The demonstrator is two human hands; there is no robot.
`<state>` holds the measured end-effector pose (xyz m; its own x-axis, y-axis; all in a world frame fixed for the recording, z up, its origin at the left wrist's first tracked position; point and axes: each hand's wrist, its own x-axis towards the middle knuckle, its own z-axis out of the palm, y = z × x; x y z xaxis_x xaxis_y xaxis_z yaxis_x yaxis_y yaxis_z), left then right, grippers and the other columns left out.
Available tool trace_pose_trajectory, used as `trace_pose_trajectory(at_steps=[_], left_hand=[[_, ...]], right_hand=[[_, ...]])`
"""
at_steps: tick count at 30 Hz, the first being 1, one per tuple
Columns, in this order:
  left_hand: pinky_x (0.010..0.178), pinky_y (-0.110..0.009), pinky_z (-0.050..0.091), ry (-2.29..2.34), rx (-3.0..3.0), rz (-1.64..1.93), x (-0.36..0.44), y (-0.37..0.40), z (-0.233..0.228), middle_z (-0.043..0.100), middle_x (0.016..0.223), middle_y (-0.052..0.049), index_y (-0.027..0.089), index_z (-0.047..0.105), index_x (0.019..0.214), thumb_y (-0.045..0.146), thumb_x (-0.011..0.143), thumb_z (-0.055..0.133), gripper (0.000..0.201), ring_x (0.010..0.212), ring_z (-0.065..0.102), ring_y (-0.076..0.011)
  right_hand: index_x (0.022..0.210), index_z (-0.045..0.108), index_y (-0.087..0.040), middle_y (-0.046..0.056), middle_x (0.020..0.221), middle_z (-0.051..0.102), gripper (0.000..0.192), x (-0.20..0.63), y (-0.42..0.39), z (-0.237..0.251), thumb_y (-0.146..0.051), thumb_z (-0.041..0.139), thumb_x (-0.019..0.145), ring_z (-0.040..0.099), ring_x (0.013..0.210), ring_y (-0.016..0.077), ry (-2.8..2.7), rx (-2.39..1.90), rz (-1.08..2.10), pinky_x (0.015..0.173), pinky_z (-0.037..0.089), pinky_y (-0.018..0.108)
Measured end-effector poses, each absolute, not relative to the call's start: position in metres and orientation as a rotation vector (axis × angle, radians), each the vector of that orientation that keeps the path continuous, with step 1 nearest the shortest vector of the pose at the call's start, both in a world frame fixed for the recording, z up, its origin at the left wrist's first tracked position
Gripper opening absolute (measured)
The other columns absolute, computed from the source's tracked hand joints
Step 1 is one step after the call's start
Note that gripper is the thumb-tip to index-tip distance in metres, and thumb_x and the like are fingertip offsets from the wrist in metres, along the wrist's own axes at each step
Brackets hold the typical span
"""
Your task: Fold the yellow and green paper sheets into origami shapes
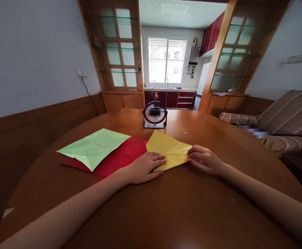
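Ref. landmark: desk fan, standing upright at the far centre of the round wooden tabletop.

1. Yellow paper: lies flat just in front of the fan, turned so one corner points at the fan base. Thin, matte sheet w/ several crease lines crossing near its middle; the corner farthest right of the fan looks folded in or slightly lifted.
2. Left hand: palm down, in front of the fan and slightly to its left. Fingers extended and laid flat on the near-left edge of the yellow paper, pressing, not pinching. Judged purpose: pins the sheet against the glossy, low-friction surface.
3. Right hand: in front of the fan, to its right. Fingers curled loosely, tips touching the right corner of the sheet; whether they actually pinch the paper, cannot tell. Judged purpose: steadies or works that corner while the other hand anchors.
4. Green paper: left of the fan, creased, lying partly over the red paper; red edge meets the yellow sheet. Both apart from the fingers, approx. flat.
5. Sofa, striped fabric: far right of the fan, off the tabletop
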<state>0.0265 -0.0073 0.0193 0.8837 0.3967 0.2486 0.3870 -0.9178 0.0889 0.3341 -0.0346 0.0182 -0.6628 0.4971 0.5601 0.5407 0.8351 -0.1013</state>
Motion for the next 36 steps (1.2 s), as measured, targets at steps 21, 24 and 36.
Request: trace_pose_trajectory(at_steps=[21,24,36], left_hand=[[0.074,-0.033,0.051,0.681,3.294,0.253,0.011,-0.012,0.036,0.069,0.100,-0.009,0.017,0.064,0.108,0.024,0.093,0.046,0.025,0.088,0.065,-0.0225],[0.075,-0.031,0.050,0.656,3.253,0.250,0.010,-0.010,0.035,0.069,0.099,-0.008,0.018,0.066,0.104,0.022,0.095,0.044,0.024,0.088,0.064,-0.0204],[0.078,-0.026,0.047,0.769,2.851,0.356,0.012,-0.015,0.042,0.066,0.097,-0.005,0.018,0.064,0.097,0.021,0.094,0.040,0.024,0.089,0.062,-0.0170]], right_hand=[[0.109,0.062,-0.019,0.010,0.101,0.069,0.022,0.325,-0.032,0.008,-0.018,0.046,0.094,0.064,0.090,0.0185,-2.556,-0.684,-0.095,0.079,0.052,0.034],[0.106,0.062,-0.019,0.009,0.099,0.069,0.020,0.325,-0.032,0.009,-0.017,0.047,0.093,0.063,0.089,0.0183,-2.550,-0.694,-0.053,0.083,0.050,0.035],[0.107,0.065,-0.019,0.009,0.101,0.065,0.023,0.323,-0.033,0.008,-0.016,0.049,0.091,0.058,0.094,0.0205,-2.466,-0.833,0.132,0.089,0.043,0.040]])
